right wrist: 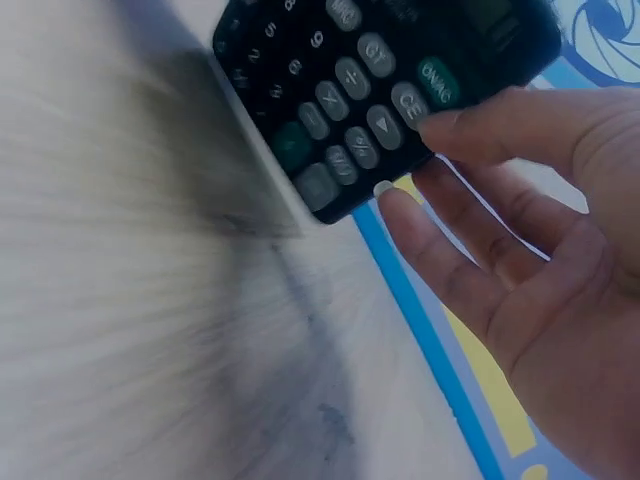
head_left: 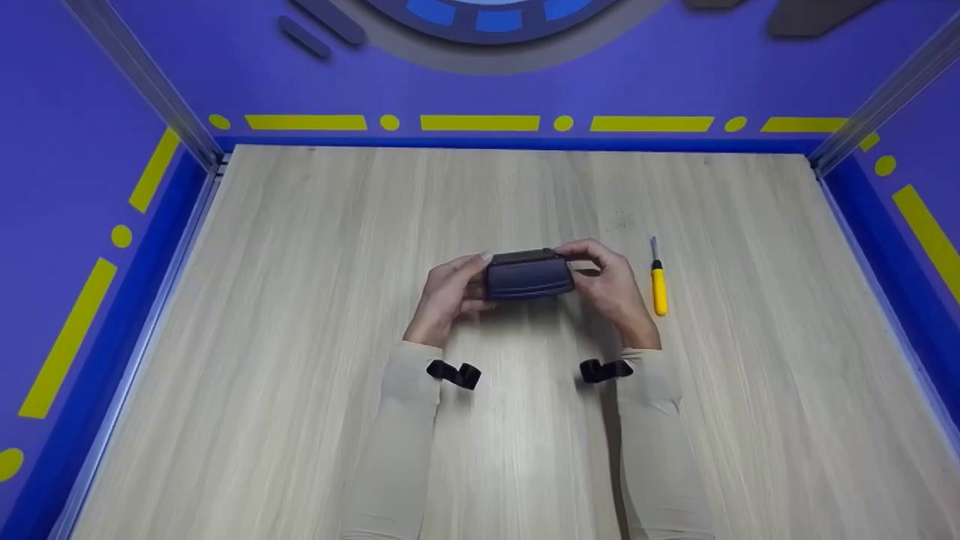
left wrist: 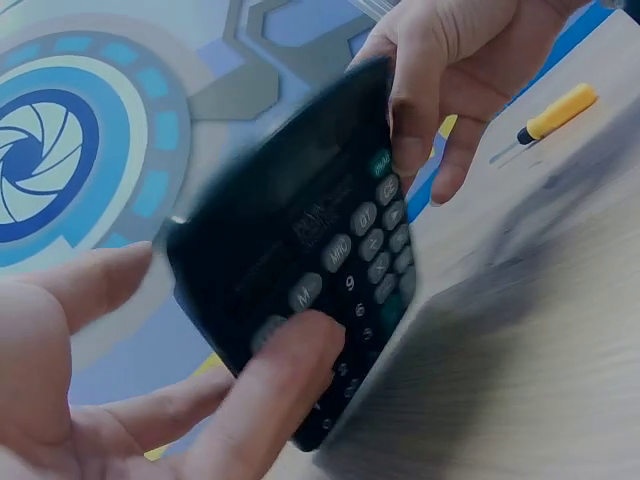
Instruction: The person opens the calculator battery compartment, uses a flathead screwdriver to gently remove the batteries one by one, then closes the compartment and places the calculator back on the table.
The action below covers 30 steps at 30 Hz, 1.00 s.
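A black calculator (head_left: pixel 529 276) is held above the table between both hands, and the head view shows its plain dark surface. In the wrist views its keyed face (left wrist: pixel 340 260) appears, with grey and green keys. My left hand (head_left: pixel 448 294) grips one end, one digit lying over the keys in the left wrist view. My right hand (head_left: pixel 609 289) pinches the opposite end, a digit at the corner key beside the green ON key (right wrist: pixel 437 82). To the right of the right hand lies a screwdriver (head_left: pixel 658 285) with a yellow handle.
The pale wood-grain table (head_left: pixel 300 337) is bounded by blue panels (head_left: pixel 480 97) with yellow marks at the back and sides. Black bands (head_left: pixel 454 373) sit on both sleeved wrists. Metal posts (head_left: pixel 885 90) stand at the back corners.
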Each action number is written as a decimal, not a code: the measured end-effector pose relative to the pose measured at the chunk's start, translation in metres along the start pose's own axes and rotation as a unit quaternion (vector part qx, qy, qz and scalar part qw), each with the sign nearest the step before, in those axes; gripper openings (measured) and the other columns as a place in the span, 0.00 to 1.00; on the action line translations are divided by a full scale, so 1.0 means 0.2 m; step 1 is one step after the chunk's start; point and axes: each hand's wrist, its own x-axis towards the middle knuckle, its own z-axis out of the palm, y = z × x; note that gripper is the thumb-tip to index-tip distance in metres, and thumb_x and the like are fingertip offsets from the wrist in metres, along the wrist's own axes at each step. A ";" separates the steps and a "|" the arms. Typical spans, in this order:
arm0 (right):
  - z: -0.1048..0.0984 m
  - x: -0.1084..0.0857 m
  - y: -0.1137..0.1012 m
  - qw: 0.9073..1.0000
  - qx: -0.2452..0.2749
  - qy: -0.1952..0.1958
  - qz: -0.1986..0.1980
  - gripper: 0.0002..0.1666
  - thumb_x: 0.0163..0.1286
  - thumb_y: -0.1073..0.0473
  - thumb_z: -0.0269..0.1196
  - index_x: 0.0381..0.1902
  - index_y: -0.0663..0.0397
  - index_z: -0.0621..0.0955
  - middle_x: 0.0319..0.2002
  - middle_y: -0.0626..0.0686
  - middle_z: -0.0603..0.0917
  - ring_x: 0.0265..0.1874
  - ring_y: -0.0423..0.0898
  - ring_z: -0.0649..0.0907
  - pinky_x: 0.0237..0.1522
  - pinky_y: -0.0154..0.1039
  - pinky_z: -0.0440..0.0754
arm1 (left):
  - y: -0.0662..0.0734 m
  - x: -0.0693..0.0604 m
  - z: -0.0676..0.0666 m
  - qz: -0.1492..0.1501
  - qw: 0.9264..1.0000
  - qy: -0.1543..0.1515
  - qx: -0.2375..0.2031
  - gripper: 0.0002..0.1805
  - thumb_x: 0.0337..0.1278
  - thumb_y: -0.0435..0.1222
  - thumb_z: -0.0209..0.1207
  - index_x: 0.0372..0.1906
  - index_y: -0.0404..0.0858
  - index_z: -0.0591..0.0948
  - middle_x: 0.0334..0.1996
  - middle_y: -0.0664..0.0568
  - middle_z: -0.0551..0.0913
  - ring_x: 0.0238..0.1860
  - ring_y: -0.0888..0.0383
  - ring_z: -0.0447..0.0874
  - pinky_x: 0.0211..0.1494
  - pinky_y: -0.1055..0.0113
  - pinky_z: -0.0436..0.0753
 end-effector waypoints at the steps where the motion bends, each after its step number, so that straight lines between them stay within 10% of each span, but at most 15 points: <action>1: 0.00 0.00 0.00 1.000 0.001 0.002 0.001 0.17 0.70 0.72 0.71 0.55 0.61 0.87 0.56 0.56 0.85 0.56 0.47 0.84 0.57 0.43 0.84 | -0.01 0.00 0.00 0.000 1.000 0.001 -0.004 0.18 0.72 0.41 0.67 0.55 0.31 0.87 0.41 0.41 0.90 0.36 0.51 0.92 0.38 0.61 0.91; 13: -0.03 0.00 0.05 0.996 0.031 -0.038 0.069 0.25 0.71 0.75 0.68 0.65 0.62 0.83 0.65 0.61 0.82 0.57 0.57 0.86 0.56 0.40 0.86 | -0.04 0.03 0.01 -0.005 1.000 0.002 -0.027 0.25 0.71 0.31 0.66 0.69 0.28 0.79 0.54 0.40 0.85 0.39 0.55 0.89 0.36 0.67 0.89; 20: -0.06 -0.01 0.04 0.984 0.085 -0.045 0.152 0.27 0.72 0.73 0.58 0.68 0.64 0.81 0.63 0.66 0.82 0.41 0.46 0.89 0.42 0.36 0.88 | -0.06 0.03 0.01 -0.015 1.000 -0.008 -0.014 0.28 0.71 0.30 0.66 0.72 0.32 0.77 0.59 0.39 0.84 0.44 0.53 0.90 0.37 0.66 0.90; 30: -0.06 0.01 -0.01 0.964 0.101 -0.027 0.245 0.36 0.77 0.58 0.67 0.78 0.61 0.70 0.66 0.62 0.78 0.48 0.50 0.85 0.42 0.43 0.91 | -0.09 0.04 0.04 -0.019 1.000 -0.016 0.007 0.32 0.69 0.27 0.66 0.75 0.32 0.73 0.61 0.37 0.84 0.41 0.52 0.92 0.39 0.63 0.91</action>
